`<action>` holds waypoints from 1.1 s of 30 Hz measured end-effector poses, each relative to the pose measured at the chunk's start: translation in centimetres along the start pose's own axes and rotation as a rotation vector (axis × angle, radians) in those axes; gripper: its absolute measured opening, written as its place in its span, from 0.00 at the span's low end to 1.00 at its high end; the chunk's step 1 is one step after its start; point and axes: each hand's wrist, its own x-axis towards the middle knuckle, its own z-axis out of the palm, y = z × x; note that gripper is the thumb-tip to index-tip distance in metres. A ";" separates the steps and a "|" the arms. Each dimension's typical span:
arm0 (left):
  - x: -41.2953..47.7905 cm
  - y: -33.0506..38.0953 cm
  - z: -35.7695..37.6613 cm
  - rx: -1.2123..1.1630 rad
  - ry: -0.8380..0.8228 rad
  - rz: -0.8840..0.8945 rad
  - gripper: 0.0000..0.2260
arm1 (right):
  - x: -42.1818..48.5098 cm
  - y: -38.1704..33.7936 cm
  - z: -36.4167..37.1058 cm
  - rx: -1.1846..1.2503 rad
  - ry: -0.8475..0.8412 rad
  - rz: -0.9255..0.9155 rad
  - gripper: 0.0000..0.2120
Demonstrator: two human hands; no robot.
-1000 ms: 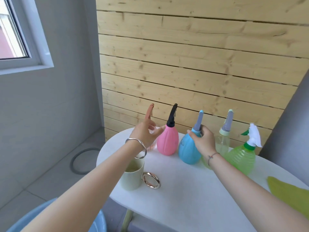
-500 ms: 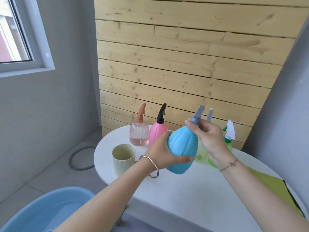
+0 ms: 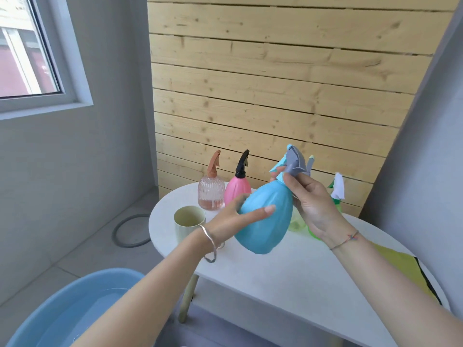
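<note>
Basin point(image 3: 105, 275) at seven o'clock holds water; your left hand point(image 3: 233, 221) grips the blue bottle point(image 3: 265, 231), right hand point(image 3: 313, 204) its grey head point(image 3: 294, 162)

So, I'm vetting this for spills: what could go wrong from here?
The teardrop-shaped blue plastic spray bottle is held tilted above the oval white table, left hand round its smooth body, right hand on its grey trigger head. It could slip and drop, or leak if the head loosens. Swinging it might knock the pale green cup.
</note>
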 end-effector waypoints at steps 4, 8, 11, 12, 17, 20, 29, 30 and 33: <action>0.0 0.2 -0.1 -0.232 -0.070 -0.088 0.27 | -0.2 -0.4 1.1 0.065 0.016 0.004 0.27; -0.5 0.0 -0.2 -0.411 -0.091 -0.220 0.22 | -0.6 -0.9 1.8 0.100 0.021 0.052 0.22; -0.2 -0.1 0.9 -0.125 0.074 -0.098 0.22 | -0.8 -0.5 2.3 0.039 0.127 -0.003 0.18; -0.3 0.2 1.2 -0.084 0.105 -0.053 0.22 | -0.8 -0.4 2.4 0.027 0.149 -0.017 0.17; -0.1 -0.1 1.1 -0.185 -0.007 -0.032 0.28 | -0.3 -0.6 2.2 0.073 0.099 0.013 0.16; -0.3 -0.5 0.9 -0.422 -0.037 -0.131 0.21 | -0.4 -0.4 2.1 0.092 0.057 0.050 0.14; 0.2 -0.7 1.6 0.020 0.139 0.094 0.20 | -0.7 1.0 3.3 -0.029 0.227 -0.021 0.19; 0.2 -0.7 1.4 0.046 0.138 0.093 0.23 | -0.7 1.1 3.3 -0.025 0.218 -0.011 0.16; 0.2 -1.2 0.5 -0.059 0.079 0.031 0.25 | -0.7 1.7 3.4 -0.005 0.199 0.040 0.06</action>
